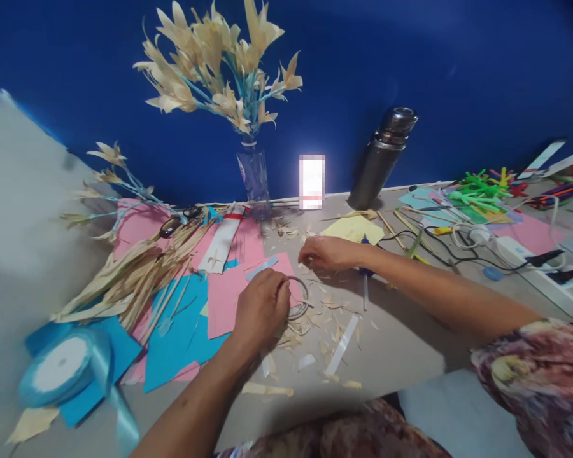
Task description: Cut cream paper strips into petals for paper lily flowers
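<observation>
Between the hands (266,304) (328,253), a ring (306,296) lies flat, opening upward.

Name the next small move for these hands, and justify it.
I'd probably bring the right hand down to the ring. The left hand is right at the ring's left side, leaving its right side exposed, while the right hand is apart from it, fingers curled. Whether either hand grips anything, I cannot tell.

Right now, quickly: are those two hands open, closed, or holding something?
Left hand: curled at the edge of the round ring; whether it grips it cannot be told.
Right hand: partly curled; whether it holds anything cannot be told.
</observation>
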